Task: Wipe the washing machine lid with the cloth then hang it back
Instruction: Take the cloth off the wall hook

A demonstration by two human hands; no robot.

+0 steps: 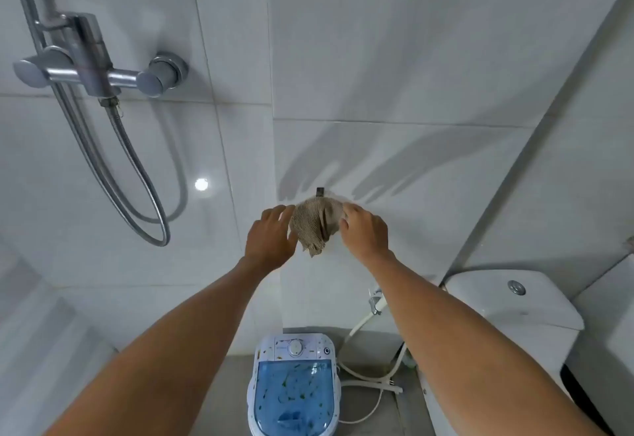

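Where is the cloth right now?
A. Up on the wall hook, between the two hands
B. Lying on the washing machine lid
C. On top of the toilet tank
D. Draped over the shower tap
A: the cloth is bunched at the wall hook, with the left hand and right hand on either side of it.

The cloth hangs on the wall hook, above the washing machine, toilet to its right.

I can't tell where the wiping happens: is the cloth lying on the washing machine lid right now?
No, the cloth is up at the wall hook between the left hand and right hand, well above the washing machine lid.
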